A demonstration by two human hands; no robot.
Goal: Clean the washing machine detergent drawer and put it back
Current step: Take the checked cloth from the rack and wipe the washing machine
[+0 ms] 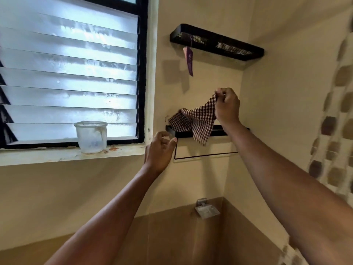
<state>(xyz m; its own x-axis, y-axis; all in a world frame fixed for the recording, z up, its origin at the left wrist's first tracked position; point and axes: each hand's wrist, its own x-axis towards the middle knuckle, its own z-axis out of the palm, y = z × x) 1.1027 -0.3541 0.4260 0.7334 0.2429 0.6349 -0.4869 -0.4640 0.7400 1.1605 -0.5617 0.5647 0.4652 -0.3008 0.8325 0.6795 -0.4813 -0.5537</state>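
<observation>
Right of centre in the frame, the right hand point(227, 105) is pinched closed on one corner of a dark-and-white checked cloth point(194, 121), whose other end lies draped over the lower black metal wall shelf point(219, 131). The left hand point(159, 150), at centre, has its fingers loosely spread and gripping nothing, just beside the shelf's left end. The detergent drawer is nowhere in view; a clear plastic measuring jug point(91, 136) stands on the window sill point(47, 154) at left.
</observation>
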